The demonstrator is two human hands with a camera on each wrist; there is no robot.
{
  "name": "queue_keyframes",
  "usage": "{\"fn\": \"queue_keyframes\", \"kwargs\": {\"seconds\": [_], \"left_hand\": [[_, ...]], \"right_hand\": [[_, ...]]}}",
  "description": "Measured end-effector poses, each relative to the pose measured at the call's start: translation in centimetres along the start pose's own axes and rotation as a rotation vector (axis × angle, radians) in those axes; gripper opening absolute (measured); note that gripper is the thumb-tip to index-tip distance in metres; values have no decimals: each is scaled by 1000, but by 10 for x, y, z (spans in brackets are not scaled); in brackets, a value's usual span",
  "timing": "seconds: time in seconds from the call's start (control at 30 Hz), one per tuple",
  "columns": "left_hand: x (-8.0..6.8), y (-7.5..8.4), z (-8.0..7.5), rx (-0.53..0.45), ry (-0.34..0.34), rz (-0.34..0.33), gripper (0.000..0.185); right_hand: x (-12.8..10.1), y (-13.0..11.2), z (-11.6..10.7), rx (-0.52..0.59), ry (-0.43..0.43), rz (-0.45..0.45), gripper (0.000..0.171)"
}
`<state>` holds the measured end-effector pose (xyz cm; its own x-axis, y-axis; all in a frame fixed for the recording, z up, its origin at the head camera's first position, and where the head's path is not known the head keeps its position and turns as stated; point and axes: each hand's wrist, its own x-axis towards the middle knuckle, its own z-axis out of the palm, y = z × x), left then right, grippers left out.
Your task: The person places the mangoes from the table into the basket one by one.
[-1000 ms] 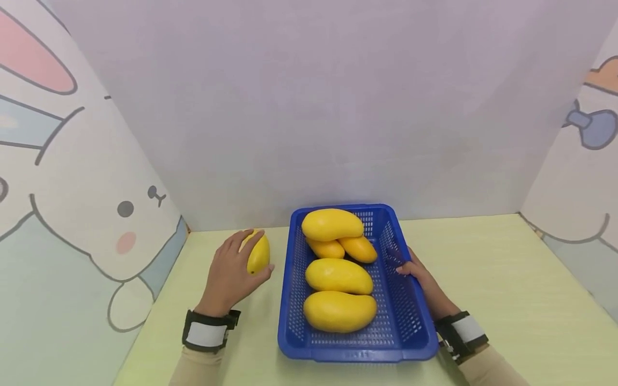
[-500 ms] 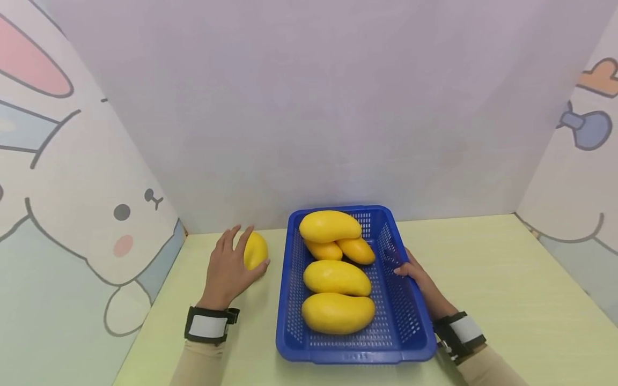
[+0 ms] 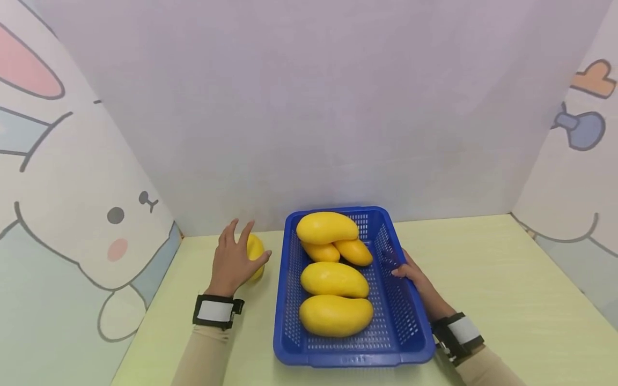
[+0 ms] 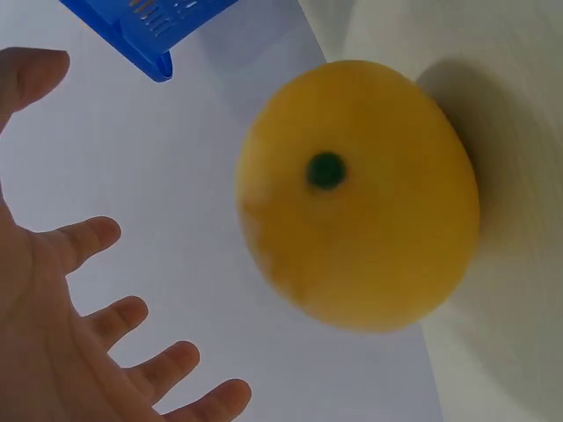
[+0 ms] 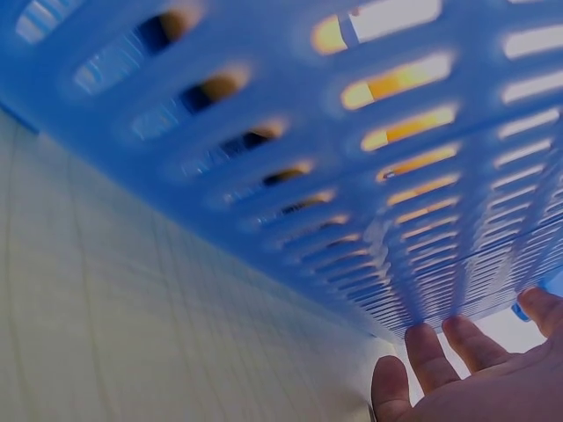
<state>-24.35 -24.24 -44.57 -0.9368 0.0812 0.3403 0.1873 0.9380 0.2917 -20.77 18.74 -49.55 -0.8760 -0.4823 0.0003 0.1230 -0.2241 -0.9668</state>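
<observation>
My left hand (image 3: 234, 265) hovers beside a lone yellow mango (image 3: 256, 252), left of the basket. Its fingers are spread and partly cover the mango in the head view. The left wrist view shows a gap between the fingertips (image 4: 224, 397) and this mango (image 4: 361, 198), whose end bears a green spot. With its thumb over the right rim and its fingers along the outer wall, my right hand (image 3: 422, 287) grips a blue plastic basket (image 3: 357, 358). Several yellow mangoes (image 3: 336, 315) lie inside, the rear ones stacked. Slots in the basket wall (image 5: 308, 246) fill the right wrist view.
The basket stands on a pale yellow-green table (image 3: 483, 289). Behind it rises a plain whitish wall (image 3: 314, 107). Side panels with cartoon drawings, such as the rabbit panel (image 3: 87, 214), close in the left and right.
The fingers of my left hand have spread off the lone mango, which they held around a second ago. That mango has shifted slightly. My right hand keeps its grip on the basket.
</observation>
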Motion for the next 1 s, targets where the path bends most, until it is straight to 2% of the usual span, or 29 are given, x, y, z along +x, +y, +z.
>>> {"fn": "queue_keyframes", "kwargs": {"seconds": [0.13,0.3,0.47,0.77,1.0], "left_hand": [[7,-4,8,-12,-15,-22,88],[14,-7,15,-16,-25,-31,88],[18,-10,19,-18,-69,-61,90],[14,-19,32,-34,-120,-97,89],[14,-23,40,-47,-199,-119,90]], "right_hand": [[-4,-1,0,48,-29,30,77],[-4,-2,0,38,-18,38,76],[-4,-2,1,37,-12,43,76],[-5,1,3,44,-11,59,76],[-5,-1,1,44,-22,47,77]]}}
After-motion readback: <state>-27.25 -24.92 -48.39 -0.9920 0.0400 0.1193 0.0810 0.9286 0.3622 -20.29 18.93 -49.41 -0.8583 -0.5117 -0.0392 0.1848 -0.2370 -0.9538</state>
